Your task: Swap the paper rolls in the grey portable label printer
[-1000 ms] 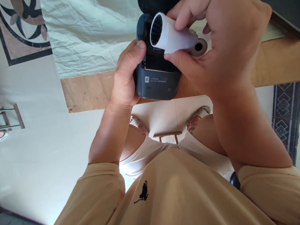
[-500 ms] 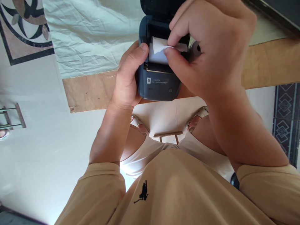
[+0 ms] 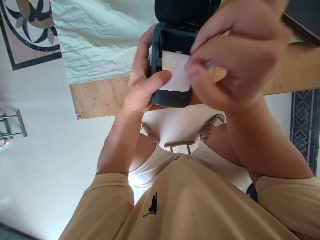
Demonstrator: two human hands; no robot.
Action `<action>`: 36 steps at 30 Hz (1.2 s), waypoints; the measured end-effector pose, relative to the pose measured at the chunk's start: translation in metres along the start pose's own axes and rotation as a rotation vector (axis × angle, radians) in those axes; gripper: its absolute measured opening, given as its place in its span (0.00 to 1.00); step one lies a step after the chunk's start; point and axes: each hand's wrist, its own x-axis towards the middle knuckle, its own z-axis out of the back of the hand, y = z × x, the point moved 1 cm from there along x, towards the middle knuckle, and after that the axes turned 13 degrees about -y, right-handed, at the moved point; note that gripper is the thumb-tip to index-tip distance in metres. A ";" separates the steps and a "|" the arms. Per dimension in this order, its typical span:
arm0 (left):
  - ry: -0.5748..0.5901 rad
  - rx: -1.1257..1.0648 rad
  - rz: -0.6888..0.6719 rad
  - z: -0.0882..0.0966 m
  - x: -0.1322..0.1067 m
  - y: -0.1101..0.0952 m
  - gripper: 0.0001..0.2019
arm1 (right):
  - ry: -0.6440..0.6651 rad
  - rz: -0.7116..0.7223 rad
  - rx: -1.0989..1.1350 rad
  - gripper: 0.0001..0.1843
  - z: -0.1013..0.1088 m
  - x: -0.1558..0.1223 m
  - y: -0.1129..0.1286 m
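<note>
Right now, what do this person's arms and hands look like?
Short tan sleeves with a visible hem leave both forearms and wrists bare. The left hand and the right hand are ungloved.

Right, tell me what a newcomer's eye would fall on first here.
Probably the white, ragged-edged paper strip at upper centre, over the dark blue-grey plastic printer with its black lid open. Then the bare left grip, thumb on the strip, and the blurred right grip at the strip's right edge. Lower down, a small black figure on the tan fabric shirt.
</note>
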 end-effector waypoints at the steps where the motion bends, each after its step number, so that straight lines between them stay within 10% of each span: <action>1: 0.005 -0.029 0.020 -0.001 0.000 0.001 0.22 | 0.006 -0.083 -0.078 0.29 0.004 0.002 -0.001; 7: 0.084 -0.067 -0.092 0.000 0.007 0.004 0.20 | 0.039 -0.471 -0.207 0.38 0.006 0.007 -0.009; 15: 0.105 -0.074 -0.050 0.004 0.005 0.001 0.18 | -0.319 -0.249 0.157 0.30 0.000 -0.005 -0.021; 25: -0.003 -0.029 0.010 -0.001 0.001 0.001 0.17 | 0.088 -0.116 -0.108 0.40 -0.003 -0.001 -0.017; 36: -0.022 -0.021 0.168 -0.003 0.001 -0.007 0.12 | 0.364 -0.386 -0.036 0.56 0.002 0.009 -0.014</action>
